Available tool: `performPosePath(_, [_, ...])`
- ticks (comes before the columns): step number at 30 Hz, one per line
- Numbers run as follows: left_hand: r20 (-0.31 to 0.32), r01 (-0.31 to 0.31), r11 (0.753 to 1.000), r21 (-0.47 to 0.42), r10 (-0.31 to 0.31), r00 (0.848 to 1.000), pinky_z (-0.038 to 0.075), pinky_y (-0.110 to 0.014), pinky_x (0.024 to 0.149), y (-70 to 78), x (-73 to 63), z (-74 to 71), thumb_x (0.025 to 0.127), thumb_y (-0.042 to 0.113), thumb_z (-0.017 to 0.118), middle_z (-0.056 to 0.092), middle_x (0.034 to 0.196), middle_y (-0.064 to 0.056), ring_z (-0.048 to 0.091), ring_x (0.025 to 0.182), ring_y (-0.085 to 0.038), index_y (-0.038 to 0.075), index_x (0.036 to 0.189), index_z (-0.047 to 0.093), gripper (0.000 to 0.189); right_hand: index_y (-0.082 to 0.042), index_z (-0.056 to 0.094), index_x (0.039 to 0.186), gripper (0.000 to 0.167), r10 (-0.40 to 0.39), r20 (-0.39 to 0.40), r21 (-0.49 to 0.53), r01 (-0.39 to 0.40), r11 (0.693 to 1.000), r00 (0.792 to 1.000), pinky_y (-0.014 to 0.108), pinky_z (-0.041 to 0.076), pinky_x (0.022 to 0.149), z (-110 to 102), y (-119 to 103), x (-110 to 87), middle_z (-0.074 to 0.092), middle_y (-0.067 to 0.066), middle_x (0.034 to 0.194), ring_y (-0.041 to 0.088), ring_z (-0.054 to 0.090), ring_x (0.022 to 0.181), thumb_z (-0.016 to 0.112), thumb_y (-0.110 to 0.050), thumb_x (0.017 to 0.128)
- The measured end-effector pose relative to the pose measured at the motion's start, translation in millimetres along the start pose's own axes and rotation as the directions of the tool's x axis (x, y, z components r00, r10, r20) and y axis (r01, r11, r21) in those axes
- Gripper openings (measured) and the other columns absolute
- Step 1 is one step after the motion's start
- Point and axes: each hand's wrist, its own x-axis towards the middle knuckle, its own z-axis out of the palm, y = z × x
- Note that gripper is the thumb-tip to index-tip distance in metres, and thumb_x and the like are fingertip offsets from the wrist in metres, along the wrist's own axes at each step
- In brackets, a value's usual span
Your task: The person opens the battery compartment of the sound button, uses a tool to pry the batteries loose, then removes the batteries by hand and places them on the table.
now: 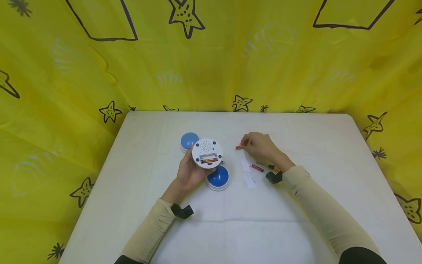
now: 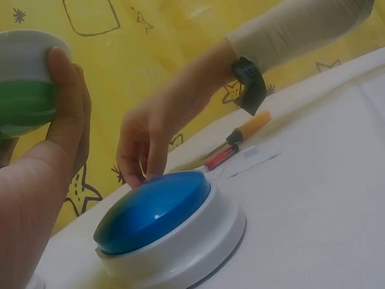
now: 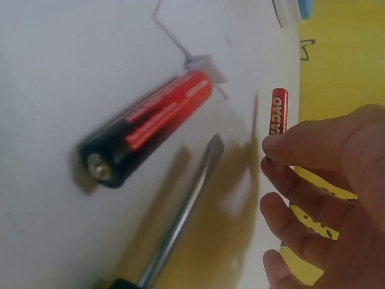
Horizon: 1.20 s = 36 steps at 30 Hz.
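Screwdriver (image 3: pixel 182 214), loose batt (image 1: pixel 257 168) & paper strips (image 1: pixel 249 180) nr R hand (image 1: pixel 262 146), fingers pinching red batt (image 1: pixel 240 146); L hand (image 1: pixel 191 174) fingers curled round white unit (image 1: pixel 207 148), part-hiding far blue btn (image 1: pixel 189 140) (head view). White desk (image 1: pixel 148 146), yellow curtain (image 1: pixel 211 73).

This looks like a curtained-off tabletop set, a plain booth rather than a furnished room. Yellow sheeting (image 1: pixel 214 69), hanging in folds and printed with starfish outlines (image 1: pixel 187 18), fills the upper part of the frame and runs down both sides, close behind the far table edge. Within it stands one white table (image 1: pixel 329 146) with rounded far corners and a crease across its lower middle. A screwdriver (image 2: pixel 251 126) and a round white device (image 1: pixel 207 146) with an uncovered battery compartment suggest small bench work. Whether a home, office or lab lies beyond, I cannot tell.
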Motion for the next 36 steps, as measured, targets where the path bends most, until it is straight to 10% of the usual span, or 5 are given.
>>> performPosePath(11, [-0.005, 0.008, 1.000, -0.016, -0.008, 1.000, 0.049, -0.033, 0.096, 0.4, 0.2, -2.2, 0.110, 0.056, 0.021, 0.057, 0.140, 0.000, 0.060, 0.121, -0.024, 0.030, 0.157, 0.027, 0.054, -0.014, 0.075, 0.114, 0.021, -0.027, -0.026, -0.054, 0.026, 0.998, 0.999, 0.062, 0.036, 0.111, 6.6, 3.0, -1.0, 0.075, 0.006, 0.117, 0.031, 0.061, 0.113, 0.058, -0.013, 0.102])
performPosePath(36, [-0.003, 0.015, 1.000, -0.025, -0.015, 1.000, 0.049, -0.031, 0.095, -1.1, 3.3, -6.5, 0.110, 0.056, 0.020, 0.058, 0.140, 0.000, 0.060, 0.121, -0.023, 0.028, 0.159, 0.025, 0.056, -0.014, 0.072, 0.113, 0.021, -0.091, -0.028, -0.214, 0.083, 0.973, 0.996, 0.054, 0.043, 0.099, 7.6, 0.4, -3.1, 0.071, 0.006, 0.110, 0.029, 0.064, 0.102, 0.056, -0.009, 0.100])
